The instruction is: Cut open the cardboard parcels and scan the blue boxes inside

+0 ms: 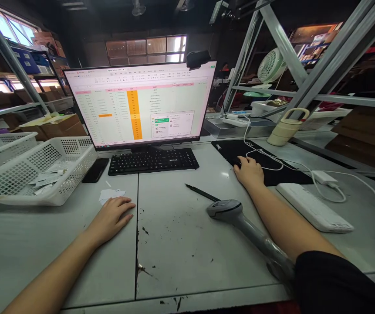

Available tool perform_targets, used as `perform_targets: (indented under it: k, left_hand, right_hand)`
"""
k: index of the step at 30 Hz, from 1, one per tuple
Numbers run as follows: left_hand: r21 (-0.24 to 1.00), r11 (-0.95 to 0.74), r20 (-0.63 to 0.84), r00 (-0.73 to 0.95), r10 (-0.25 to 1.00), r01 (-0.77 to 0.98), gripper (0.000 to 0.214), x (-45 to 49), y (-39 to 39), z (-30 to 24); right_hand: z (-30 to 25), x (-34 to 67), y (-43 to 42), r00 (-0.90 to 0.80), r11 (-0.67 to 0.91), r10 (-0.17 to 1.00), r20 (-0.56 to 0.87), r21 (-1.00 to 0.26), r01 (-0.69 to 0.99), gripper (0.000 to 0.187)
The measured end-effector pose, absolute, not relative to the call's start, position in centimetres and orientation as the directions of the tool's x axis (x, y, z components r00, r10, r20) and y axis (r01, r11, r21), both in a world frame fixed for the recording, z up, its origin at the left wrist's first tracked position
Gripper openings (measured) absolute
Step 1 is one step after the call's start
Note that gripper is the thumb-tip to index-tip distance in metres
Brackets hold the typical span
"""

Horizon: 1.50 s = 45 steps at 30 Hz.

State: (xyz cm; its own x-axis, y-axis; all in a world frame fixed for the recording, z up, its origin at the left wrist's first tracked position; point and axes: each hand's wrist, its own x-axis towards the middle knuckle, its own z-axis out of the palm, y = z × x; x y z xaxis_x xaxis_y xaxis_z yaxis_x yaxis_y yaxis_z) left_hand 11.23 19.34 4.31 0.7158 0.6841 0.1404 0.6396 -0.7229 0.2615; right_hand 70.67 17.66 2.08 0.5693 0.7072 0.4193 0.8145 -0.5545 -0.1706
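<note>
My left hand [111, 220] lies palm down on the table with its fingers stretched out, holding nothing. Just beyond its knuckles is a torn piece of white paper [110, 195]. On the black mouse pad [292, 176], my right hand [250, 172] is curved over a dark computer mouse [238, 164], almost wholly hidden beneath it. Between my arms lies a grey barcode scanner [226, 209], its handle pointing toward me. A dark pen-like stick [202, 192] touches the scanner's head. The black keyboard [154, 161] stands before the monitor [115, 109], which displays a spreadsheet and a small pop-up window.
White plastic baskets [53, 192] stand at left, the nearer holding small packets. Beside it lies a black phone [96, 170]. To the right are a white power bank-like block [314, 207], white cables [363, 174], a cream cup [283, 131] and a green fan [271, 65]. Metal frame bars rise behind.
</note>
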Motion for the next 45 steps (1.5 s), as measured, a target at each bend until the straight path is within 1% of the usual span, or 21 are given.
perform_targets:
  k: [3,8,16,23,30,39,45]
  left_hand:
    - [0.260,-0.717,0.139,0.710,0.691,0.647,0.037,11.24,19.31,4.33]
    - [0.270,-0.699,0.122,0.697,0.707,0.662,0.037,11.25,19.09,4.45]
    - [0.276,-0.682,0.107,0.683,0.722,0.677,0.038,11.36,19.05,4.60]
    - [0.263,-0.693,0.125,0.689,0.714,0.671,0.038,11.28,19.11,4.47]
    - [0.271,-0.718,0.162,0.705,0.691,0.641,0.035,11.31,19.11,4.37]
    - [0.274,-0.700,0.138,0.693,0.707,0.659,0.034,11.45,18.85,4.65]
    - [0.265,-0.716,0.162,0.702,0.694,0.646,0.034,11.39,18.91,4.70]
  right_hand:
    - [2.23,70.61,17.79,0.595,-0.585,0.691,0.410,-0.167,0.794,0.062]
    - [2.47,70.94,18.15,0.614,-0.600,0.708,0.349,-0.160,0.784,0.061]
    - [2.56,70.63,18.13,0.617,-0.602,0.685,0.389,-0.175,0.779,0.056]
    - [2.69,70.30,17.88,0.612,-0.592,0.686,0.394,-0.187,0.784,0.060]
    - [2.50,70.62,18.05,0.615,-0.597,0.696,0.371,-0.178,0.783,0.060]
    - [2.73,70.79,18.08,0.619,-0.586,0.707,0.342,-0.206,0.783,0.065]
    - [2.54,70.64,17.85,0.589,-0.564,0.704,0.396,-0.190,0.803,0.056]
